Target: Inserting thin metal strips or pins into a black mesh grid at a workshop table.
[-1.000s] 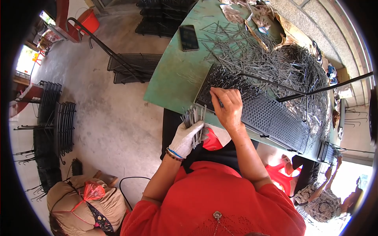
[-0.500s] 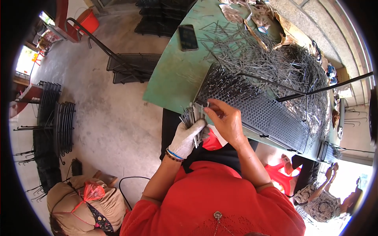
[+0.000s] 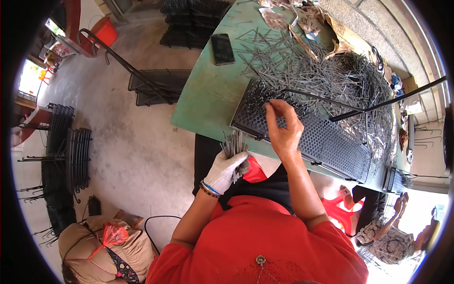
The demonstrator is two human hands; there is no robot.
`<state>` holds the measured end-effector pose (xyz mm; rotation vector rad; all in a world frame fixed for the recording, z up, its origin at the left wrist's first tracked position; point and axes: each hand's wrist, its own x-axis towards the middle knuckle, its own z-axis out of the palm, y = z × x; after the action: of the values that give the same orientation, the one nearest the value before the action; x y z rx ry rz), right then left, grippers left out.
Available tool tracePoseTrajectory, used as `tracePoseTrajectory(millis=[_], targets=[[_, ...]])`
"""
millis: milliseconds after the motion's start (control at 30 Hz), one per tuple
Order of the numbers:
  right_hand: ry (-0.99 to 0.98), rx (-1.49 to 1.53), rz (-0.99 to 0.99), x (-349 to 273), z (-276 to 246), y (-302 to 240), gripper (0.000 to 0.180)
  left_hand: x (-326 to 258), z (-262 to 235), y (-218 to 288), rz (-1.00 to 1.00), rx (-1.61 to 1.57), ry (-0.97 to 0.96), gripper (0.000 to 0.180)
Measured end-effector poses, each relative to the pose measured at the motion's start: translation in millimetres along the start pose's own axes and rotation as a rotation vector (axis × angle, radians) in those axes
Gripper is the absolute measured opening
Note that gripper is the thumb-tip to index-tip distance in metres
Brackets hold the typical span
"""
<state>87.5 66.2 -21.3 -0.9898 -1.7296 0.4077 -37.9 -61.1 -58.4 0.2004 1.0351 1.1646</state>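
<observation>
My left hand [image 3: 224, 171], in a whitish work glove, is closed around a bundle of thin grey metal rods [image 3: 232, 145], which stick up from the fist at slightly different angles. A black perforated metal tray [image 3: 326, 142] lies slantwise on the green table. Many rods stand upright in the holes at its far left end. Over that end my bare right hand [image 3: 285, 128] is closed in a pinch of thumb and forefinger. A thin rod seems to be between the fingertips, largely hidden among the standing ones.
Loose rods [image 3: 302, 66] are heaped behind the tray, beside torn packaging [image 3: 343, 35]. A phone [image 3: 222, 49] lies on the green table [image 3: 198, 104]. A black bar [image 3: 392, 106] crosses above the tray. Black racks [image 3: 158, 85] stand on the floor at left; another person [image 3: 388, 239] sits at lower right.
My right hand has moved from the bundle up and to the right, over the tray's pin-filled end. The left hand stays closed on the bundle, slightly lower.
</observation>
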Motion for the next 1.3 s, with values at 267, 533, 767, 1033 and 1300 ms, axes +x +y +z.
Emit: tracePoseTrajectory(millis=[267, 533, 767, 1033, 1300], targets=[[-0.105, -0.118, -0.089, -11, 7, 10, 0.019, -3, 2, 3, -0.002, -0.034, 0.036, 0.017], [-0.163, -0.197, -0.199, -9, 5, 6, 0.017, 4, -2, 0, 0.025, -0.069, -0.03, 0.013], [-0.226, -0.213, -0.265, -7, 4, 3, 0.017, 4, 1, 3, 0.024, -0.077, 0.002, 0.013], [-0.248, -0.3, -0.263, -5, 0, -3, 0.017, 2, -3, 1, 0.032, -0.09, 0.034, 0.016], [-0.35, -0.314, -0.306, 7, -6, -5, 0.017, 2, -4, 1, 0.015, -0.085, 0.04, 0.016]])
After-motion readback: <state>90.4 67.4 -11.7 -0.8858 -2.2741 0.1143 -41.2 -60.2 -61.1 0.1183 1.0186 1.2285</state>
